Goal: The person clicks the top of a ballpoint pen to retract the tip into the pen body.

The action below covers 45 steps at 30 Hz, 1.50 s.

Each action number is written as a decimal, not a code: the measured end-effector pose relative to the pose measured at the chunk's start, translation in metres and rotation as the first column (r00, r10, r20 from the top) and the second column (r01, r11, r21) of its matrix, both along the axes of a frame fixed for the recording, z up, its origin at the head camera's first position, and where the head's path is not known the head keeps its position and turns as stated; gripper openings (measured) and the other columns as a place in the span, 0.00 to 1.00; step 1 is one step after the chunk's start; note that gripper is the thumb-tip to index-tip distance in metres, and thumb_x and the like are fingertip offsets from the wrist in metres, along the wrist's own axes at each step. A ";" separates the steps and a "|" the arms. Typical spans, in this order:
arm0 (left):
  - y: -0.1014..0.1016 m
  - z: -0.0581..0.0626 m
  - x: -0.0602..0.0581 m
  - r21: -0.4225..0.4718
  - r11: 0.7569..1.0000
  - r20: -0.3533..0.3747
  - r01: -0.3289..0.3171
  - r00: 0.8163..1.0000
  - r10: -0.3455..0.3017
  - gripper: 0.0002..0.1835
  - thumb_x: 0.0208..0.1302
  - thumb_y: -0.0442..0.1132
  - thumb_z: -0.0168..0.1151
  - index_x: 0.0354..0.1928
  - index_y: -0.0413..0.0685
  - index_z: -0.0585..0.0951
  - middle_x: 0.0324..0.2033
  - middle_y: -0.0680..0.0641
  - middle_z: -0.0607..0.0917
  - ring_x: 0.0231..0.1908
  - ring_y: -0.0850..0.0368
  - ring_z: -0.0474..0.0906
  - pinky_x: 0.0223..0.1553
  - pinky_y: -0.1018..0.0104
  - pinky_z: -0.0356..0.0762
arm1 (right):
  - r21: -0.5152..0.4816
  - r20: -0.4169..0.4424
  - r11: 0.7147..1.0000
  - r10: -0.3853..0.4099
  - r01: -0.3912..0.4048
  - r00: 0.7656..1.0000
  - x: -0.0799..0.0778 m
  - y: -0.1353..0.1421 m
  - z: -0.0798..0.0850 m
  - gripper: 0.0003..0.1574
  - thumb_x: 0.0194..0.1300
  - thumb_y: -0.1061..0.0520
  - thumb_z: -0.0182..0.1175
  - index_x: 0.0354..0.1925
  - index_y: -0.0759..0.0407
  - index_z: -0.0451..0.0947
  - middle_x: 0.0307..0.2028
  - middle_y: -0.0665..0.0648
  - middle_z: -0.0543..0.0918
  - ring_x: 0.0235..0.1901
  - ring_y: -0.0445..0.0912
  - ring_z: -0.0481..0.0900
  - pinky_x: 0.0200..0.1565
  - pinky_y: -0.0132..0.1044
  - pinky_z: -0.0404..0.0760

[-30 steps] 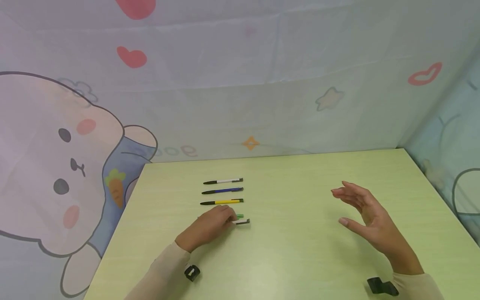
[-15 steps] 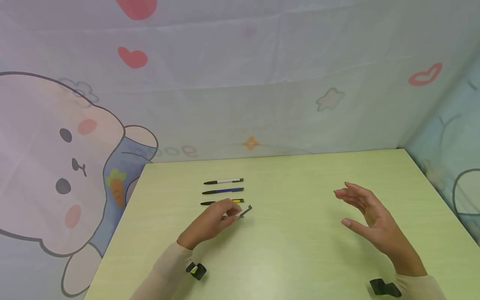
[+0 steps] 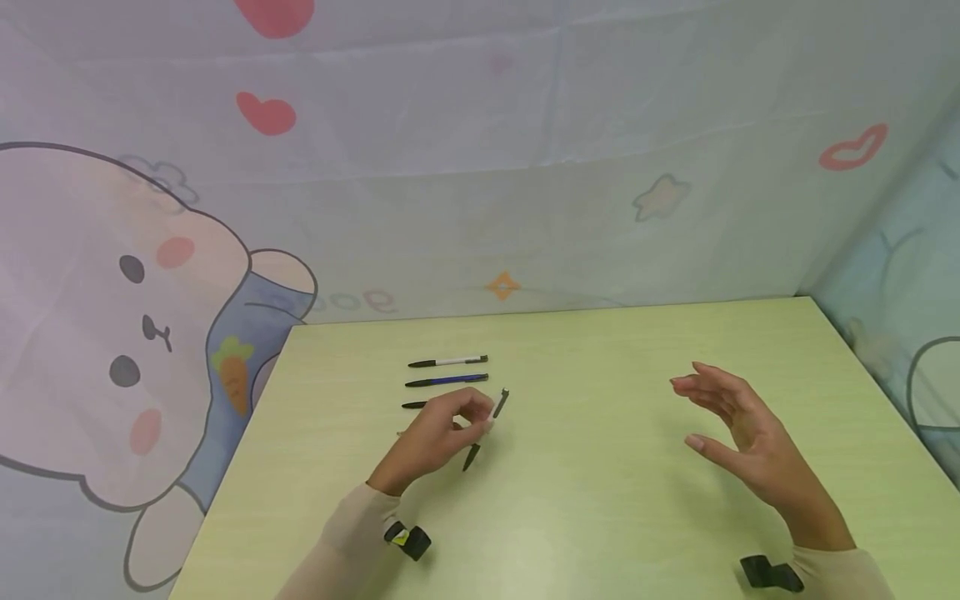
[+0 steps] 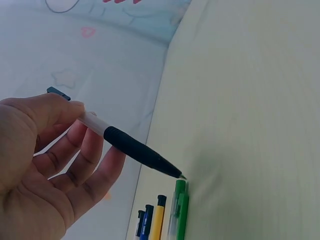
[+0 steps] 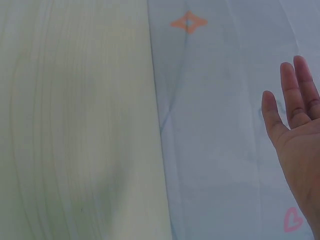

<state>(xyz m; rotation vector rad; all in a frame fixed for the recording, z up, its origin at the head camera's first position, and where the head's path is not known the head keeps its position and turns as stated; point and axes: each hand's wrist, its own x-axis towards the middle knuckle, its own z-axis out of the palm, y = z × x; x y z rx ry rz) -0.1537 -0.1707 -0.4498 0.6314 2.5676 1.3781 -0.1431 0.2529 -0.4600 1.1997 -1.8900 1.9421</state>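
My left hand (image 3: 442,433) pinches a white pen with a black grip (image 4: 140,150) between thumb and fingers, its tip slanting down toward the table in the left wrist view. Beyond that hand lie a white-and-black pen (image 3: 450,362) and a blue pen (image 3: 447,380), side by side. A yellow pen (image 4: 158,220) is mostly covered by the hand in the head view. Beside it, a clear pen with green ends (image 4: 181,210) shows in the left wrist view. My right hand (image 3: 746,446) hovers over the right side of the table, fingers loosely bent, holding nothing.
The pale wooden table (image 3: 600,500) meets a printed cloth backdrop (image 3: 480,167) along its far edge (image 3: 570,312). Another cloth wall (image 3: 900,275) stands along the right side. Each wrist carries a small black strap mount (image 3: 408,540).
The left hand has lifted the white pen from the near end of the row and turned it from lying sideways to a steep slant. The right hand has barely moved.
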 end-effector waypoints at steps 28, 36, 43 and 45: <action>0.045 0.018 0.007 0.239 0.968 0.022 -0.079 0.997 0.076 0.08 0.70 0.36 0.66 0.49 0.51 0.81 0.40 0.51 0.85 0.43 0.55 0.82 0.38 0.60 0.88 | 0.001 -0.015 1.000 -0.003 0.003 1.000 -0.005 -0.011 0.019 0.54 0.49 0.89 0.59 0.72 0.83 0.49 0.62 0.78 0.69 0.66 0.54 0.71 0.70 0.35 0.66; 0.053 0.023 0.008 0.331 0.939 0.083 -0.093 0.994 0.069 0.08 0.70 0.35 0.65 0.49 0.47 0.80 0.40 0.45 0.84 0.40 0.51 0.83 0.38 0.56 0.88 | 0.021 -0.021 1.000 -0.005 0.005 1.000 -0.008 -0.019 0.029 0.54 0.49 0.88 0.61 0.72 0.83 0.49 0.62 0.79 0.69 0.67 0.54 0.71 0.70 0.35 0.67; 0.061 0.031 0.009 0.360 0.929 0.104 -0.085 0.993 0.050 0.09 0.70 0.36 0.65 0.50 0.47 0.80 0.40 0.45 0.84 0.41 0.50 0.84 0.38 0.53 0.88 | 0.052 -0.035 0.999 -0.008 0.009 0.999 -0.010 -0.032 0.038 0.57 0.45 0.89 0.62 0.71 0.82 0.51 0.62 0.78 0.70 0.65 0.54 0.72 0.70 0.36 0.67; 0.063 0.033 0.009 0.370 0.926 0.108 -0.080 0.993 0.042 0.09 0.70 0.37 0.65 0.50 0.47 0.80 0.40 0.45 0.84 0.41 0.48 0.84 0.39 0.51 0.88 | 0.061 -0.033 0.998 -0.008 0.010 0.999 -0.009 -0.036 0.041 0.57 0.44 0.89 0.62 0.72 0.82 0.51 0.62 0.78 0.70 0.66 0.54 0.72 0.70 0.36 0.67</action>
